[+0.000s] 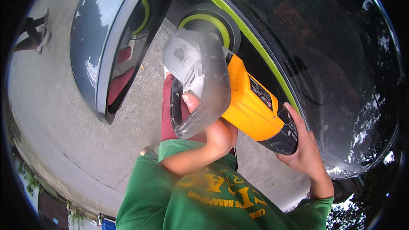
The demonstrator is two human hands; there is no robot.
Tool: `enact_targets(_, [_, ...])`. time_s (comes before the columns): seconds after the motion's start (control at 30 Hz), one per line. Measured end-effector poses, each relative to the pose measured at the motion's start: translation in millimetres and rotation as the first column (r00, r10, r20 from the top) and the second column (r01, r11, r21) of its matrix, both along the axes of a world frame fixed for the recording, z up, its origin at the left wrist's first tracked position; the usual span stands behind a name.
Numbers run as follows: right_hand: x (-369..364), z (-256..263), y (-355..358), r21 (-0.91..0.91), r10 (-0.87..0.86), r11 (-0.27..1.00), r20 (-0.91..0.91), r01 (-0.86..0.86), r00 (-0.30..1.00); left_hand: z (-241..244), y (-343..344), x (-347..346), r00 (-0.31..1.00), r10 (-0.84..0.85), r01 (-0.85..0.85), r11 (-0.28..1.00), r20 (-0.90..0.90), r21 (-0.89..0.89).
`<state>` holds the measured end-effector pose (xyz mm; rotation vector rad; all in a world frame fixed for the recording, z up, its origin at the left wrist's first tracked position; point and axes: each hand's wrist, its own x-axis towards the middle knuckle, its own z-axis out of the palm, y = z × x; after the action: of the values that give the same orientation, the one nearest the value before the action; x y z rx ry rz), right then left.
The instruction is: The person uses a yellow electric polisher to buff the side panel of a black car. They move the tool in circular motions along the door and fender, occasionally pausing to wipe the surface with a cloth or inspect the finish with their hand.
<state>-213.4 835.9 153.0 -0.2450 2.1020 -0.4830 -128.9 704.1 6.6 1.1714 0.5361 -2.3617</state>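
Observation:
An orange, black and grey power polisher (255, 99) slants across the middle of the view, beside a dark, glossy car surface (319, 54). My left hand (191, 100) is at its front end, with the thumb by the grey gear head and the loop handle; part of the hand is hidden by the handle. Around the black rear end, my right hand (302, 153) is closed. Beyond the gear head shows a round pad (235, 33) with a yellow-green ring, partly hidden. Yellow-green masking tape (255, 43) runs along the edge of the car surface.
A car's side mirror housing (86, 38) juts out at the left; its mirror glass (127, 60) reflects the ringed pad. Concrete ground (73, 140) lies below. At the far left, another person's legs (32, 32) are visible. Plants and a wall stand at the lower left.

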Motion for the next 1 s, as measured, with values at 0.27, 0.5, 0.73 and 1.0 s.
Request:
enact_targets(0.27, [-16, 28, -27, 0.117, 0.132, 0.984, 0.053, -0.137, 0.990, 46, -55, 1, 0.932, 0.361, -0.206, 0.599, -0.032, 0.774])
enact_targets(0.5, [-17, 19, -25, 0.063, 0.114, 0.992, -0.062, -0.110, 0.992, 27, -65, -2, 0.978, 0.170, -0.051, 0.764, -0.124, 0.644])
enact_targets(0.73, [24, 22, 20, 0.088, 0.036, 0.995, 0.002, -0.036, 0.999, 21, 20, 30, 0.903, -0.425, 0.408, 0.798, 0.065, -0.444])
enact_targets(1.0, [58, -42, 34, -0.058, -0.064, 0.997, -0.080, 0.059, 0.995, -25, 2, 33, 0.923, -0.384, 0.350, 0.807, 0.028, -0.476])
